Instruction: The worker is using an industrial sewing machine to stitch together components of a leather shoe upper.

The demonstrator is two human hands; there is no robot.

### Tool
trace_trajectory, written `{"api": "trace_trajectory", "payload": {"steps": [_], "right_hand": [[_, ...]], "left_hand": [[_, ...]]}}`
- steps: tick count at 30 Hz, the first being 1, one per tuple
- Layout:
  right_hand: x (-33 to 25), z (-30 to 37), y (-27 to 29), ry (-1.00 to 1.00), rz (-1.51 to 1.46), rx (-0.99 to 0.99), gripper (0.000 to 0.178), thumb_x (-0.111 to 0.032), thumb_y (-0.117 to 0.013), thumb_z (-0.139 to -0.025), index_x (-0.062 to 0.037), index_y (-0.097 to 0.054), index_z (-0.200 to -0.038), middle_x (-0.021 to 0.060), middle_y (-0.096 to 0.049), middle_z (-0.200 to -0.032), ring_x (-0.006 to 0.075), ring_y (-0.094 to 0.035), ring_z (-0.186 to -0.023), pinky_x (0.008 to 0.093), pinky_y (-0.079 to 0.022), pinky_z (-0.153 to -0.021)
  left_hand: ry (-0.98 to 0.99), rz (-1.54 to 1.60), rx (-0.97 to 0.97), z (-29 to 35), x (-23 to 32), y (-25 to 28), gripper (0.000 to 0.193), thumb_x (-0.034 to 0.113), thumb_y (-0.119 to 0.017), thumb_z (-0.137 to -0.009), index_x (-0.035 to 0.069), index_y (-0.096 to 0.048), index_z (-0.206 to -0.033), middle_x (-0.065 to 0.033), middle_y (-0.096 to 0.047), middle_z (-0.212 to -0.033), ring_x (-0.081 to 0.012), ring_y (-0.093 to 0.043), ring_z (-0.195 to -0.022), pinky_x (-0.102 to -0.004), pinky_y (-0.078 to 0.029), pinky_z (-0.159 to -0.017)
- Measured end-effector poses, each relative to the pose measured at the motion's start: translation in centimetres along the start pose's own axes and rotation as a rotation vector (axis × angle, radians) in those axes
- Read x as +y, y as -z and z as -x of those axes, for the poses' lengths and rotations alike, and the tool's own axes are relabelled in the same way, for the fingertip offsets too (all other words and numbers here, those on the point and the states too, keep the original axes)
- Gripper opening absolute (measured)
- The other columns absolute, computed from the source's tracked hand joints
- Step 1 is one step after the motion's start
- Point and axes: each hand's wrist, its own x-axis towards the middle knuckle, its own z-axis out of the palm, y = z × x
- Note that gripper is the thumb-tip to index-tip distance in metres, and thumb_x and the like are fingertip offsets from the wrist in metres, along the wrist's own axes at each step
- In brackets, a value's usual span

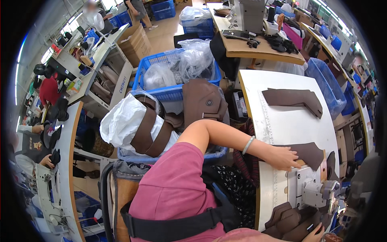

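My left hand (282, 157), with a pale bangle on its wrist, lies with fingers stretched out on the near end of a flat brown panel (308, 153), like leather, on the white table (252, 86). Its fingertips are beside the metal bed plate of a sewing machine (314, 193). Low at the right, my right hand (316, 234) shows only in part, its fingers closed at the edge of a pile of brown pieces (286, 220). Most of that hand is cut off by the picture's lower edge.
Another brown panel (294, 101) lies farther up the table. Beside me, a blue crate (177, 94) holds plastic bags, and brown pieces (203, 101) lie against it with a white bundle (123, 121). A co-worker's hand (47, 161) is at the left bench (66, 169).
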Motion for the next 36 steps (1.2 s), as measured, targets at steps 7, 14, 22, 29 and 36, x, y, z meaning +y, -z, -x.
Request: {"api": "trace_trajectory", "payload": {"steps": [7, 14, 22, 29, 36], "right_hand": [[3.2, -1.8, -2.0, -0.055, -0.004, -0.041, 0.056, -0.047, -0.049, -0.096, 0.0008, -0.058, -0.124, 0.0241, -0.059, -0.123, 0.0391, -0.055, -0.113, 0.0407, -0.044, -0.096], [5.7, -2.0, -3.6, -0.011, 0.051, 0.008, 0.052, -0.041, -0.047, -0.099, 0.0016, -0.054, -0.128, 0.0210, -0.056, -0.129, 0.0361, -0.052, -0.119, 0.0384, -0.040, -0.100], [3.5, -1.4, -2.7, -0.058, 0.066, 0.011, 0.052, -0.042, -0.047, -0.099, -0.0005, -0.054, -0.128, 0.0180, -0.056, -0.130, 0.0347, -0.052, -0.120, 0.0394, -0.040, -0.099], [3.5, -1.2, -3.0, -0.036, 0.133, 0.080, 0.047, -0.040, -0.048, -0.098, -0.0011, -0.058, -0.123, 0.0167, -0.060, -0.123, 0.0346, -0.055, -0.115, 0.0416, -0.044, -0.095], [2.4, -0.9, -2.9, 0.019, 0.247, 0.175, 0.051, -0.047, -0.054, -0.094, -0.0032, -0.060, -0.119, 0.0138, -0.061, -0.114, 0.0319, -0.056, -0.109, 0.0435, -0.044, -0.090]], "left_hand": [[0.611, 0.609, 1.071, 8.2, -7.5, 4.8, 0.031, 0.006, -0.053, -0.089, -0.003, -0.055, -0.119, -0.0231, -0.053, -0.125, -0.0388, -0.048, -0.120, -0.0446, -0.035, -0.106], [1.173, 1.252, 1.543, 15.9, -13.1, 0.9, 0.048, 0.039, -0.036, -0.102, 0.001, -0.054, -0.126, -0.0117, -0.058, -0.127, -0.0221, -0.055, -0.116, -0.0343, -0.041, -0.100], [1.048, 1.350, 1.684, 13.1, -12.5, 0.1, 0.057, 0.047, -0.030, -0.102, 0.005, -0.042, -0.138, -0.0103, -0.053, -0.133, -0.0210, -0.053, -0.118, -0.0353, -0.042, -0.100], [1.058, 1.218, 1.366, 12.8, -14.8, -1.9, 0.065, 0.054, -0.028, -0.101, 0.001, -0.049, -0.132, -0.0111, -0.057, -0.128, -0.0228, -0.055, -0.118, -0.0332, -0.041, -0.101], [1.087, 0.696, 1.334, 12.2, -15.2, 0.8, 0.045, 0.026, -0.037, -0.100, -0.006, -0.045, -0.132, -0.0151, -0.057, -0.127, -0.0251, -0.055, -0.114, -0.0357, -0.042, -0.099]]}}
